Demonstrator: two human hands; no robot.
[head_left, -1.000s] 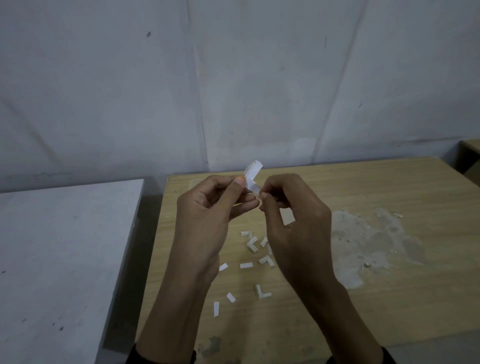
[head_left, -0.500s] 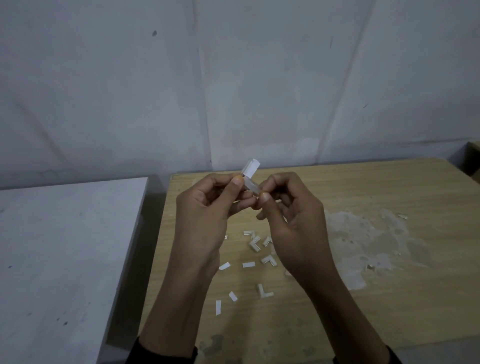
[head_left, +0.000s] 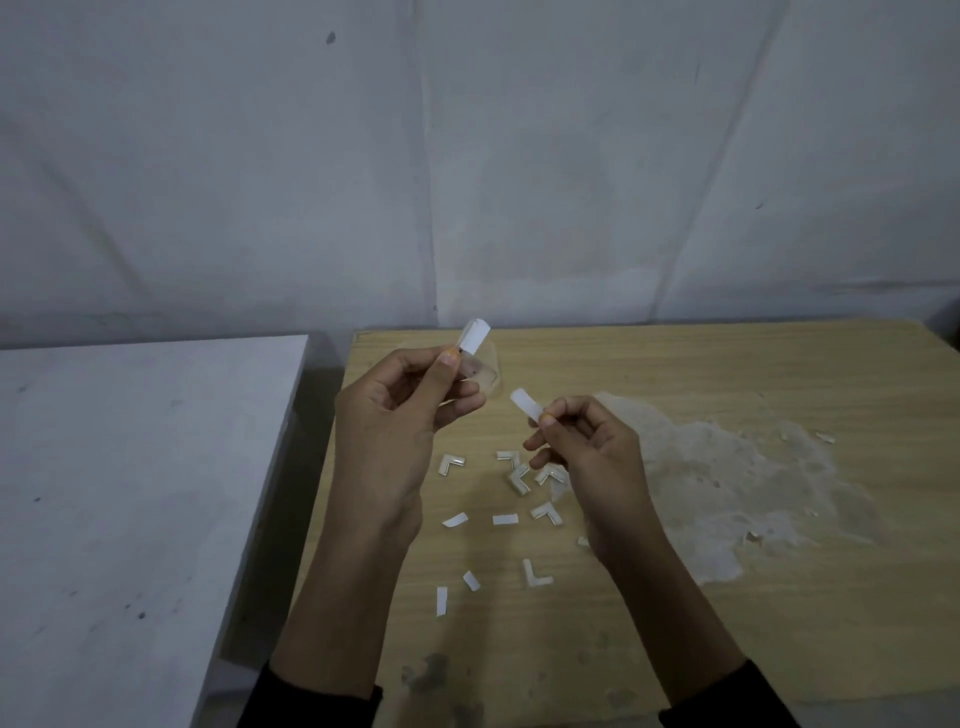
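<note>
My left hand (head_left: 400, 410) pinches a small clear L-shaped piece (head_left: 475, 358) with a white strip still on its upper arm, held above the wooden table (head_left: 727, 374). My right hand (head_left: 587, 447) pinches a loose white backing strip (head_left: 525, 404) between thumb and forefinger, apart from the piece. Below the hands lie several white L-shaped corner pieces (head_left: 519, 478) and several peeled white strips (head_left: 454, 519) on the table.
A grey-white table (head_left: 130, 493) stands to the left, with a dark gap between it and the wooden one. A pale rough patch (head_left: 727, 478) marks the wooden top at the right. A grey wall rises behind.
My hands were together on the piece; now the right hand has pulled away down and right with a white strip peeled off it. The left hand still holds the piece.
</note>
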